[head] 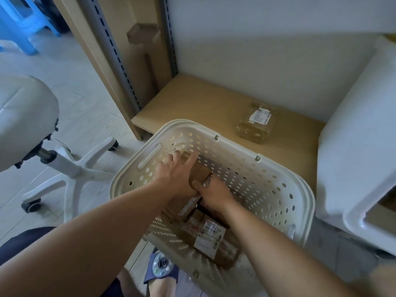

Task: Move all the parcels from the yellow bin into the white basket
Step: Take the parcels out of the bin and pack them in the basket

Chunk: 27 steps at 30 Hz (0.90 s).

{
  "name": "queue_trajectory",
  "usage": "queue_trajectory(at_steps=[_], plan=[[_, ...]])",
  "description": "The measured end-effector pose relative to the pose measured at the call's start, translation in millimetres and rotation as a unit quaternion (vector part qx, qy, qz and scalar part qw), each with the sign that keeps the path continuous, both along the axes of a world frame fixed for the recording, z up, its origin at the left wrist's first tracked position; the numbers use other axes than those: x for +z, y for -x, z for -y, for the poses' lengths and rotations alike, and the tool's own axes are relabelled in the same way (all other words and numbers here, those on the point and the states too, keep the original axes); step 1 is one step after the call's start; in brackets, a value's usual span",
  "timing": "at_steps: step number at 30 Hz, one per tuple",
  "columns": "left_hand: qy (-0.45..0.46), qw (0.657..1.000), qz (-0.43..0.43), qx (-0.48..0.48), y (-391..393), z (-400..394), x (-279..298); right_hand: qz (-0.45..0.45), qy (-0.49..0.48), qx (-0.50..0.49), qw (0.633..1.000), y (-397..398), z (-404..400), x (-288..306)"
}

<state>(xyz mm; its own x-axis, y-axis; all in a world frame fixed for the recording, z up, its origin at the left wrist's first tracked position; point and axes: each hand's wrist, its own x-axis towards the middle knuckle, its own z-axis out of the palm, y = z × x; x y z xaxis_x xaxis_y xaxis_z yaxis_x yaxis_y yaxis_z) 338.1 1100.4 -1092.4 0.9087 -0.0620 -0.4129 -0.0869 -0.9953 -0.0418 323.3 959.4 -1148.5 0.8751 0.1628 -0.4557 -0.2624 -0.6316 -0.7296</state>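
Note:
The white perforated basket (252,168) stands on the floor in front of me. Both my hands reach into it around a small brown parcel (200,171). My left hand (173,174) lies against the parcel's left side with its fingers stretched out toward the basket wall. My right hand (214,190) grips the near end of the parcel, thumb on top. Several more labelled brown parcels (206,231) lie on the basket's bottom. A taped parcel with a white label (255,123) rests on the low wooden shelf (192,99). The yellow bin is not clearly in view.
A large white container (360,146) stands to the right of the basket. A white office chair (27,116) with a wheeled base is at the left, and a blue stool (25,20) stands far left. My foot in a slipper (160,266) is below the basket.

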Motion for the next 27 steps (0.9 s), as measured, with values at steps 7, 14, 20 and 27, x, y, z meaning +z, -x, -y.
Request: queue_trajectory(at_steps=[7,14,20,27], plan=[[0.133,0.991,0.024,0.007,3,-6,65,0.122,0.158,0.15,0.968,1,34,93],[0.326,0.929,0.174,-0.016,27,13,144,0.29,0.142,0.158,0.933,30,73,204],[0.462,0.835,0.276,-0.115,44,73,186,0.48,0.06,0.049,0.874,73,112,245],[0.559,0.788,0.193,-0.171,50,162,184,0.573,0.074,-0.058,0.814,115,194,249]])
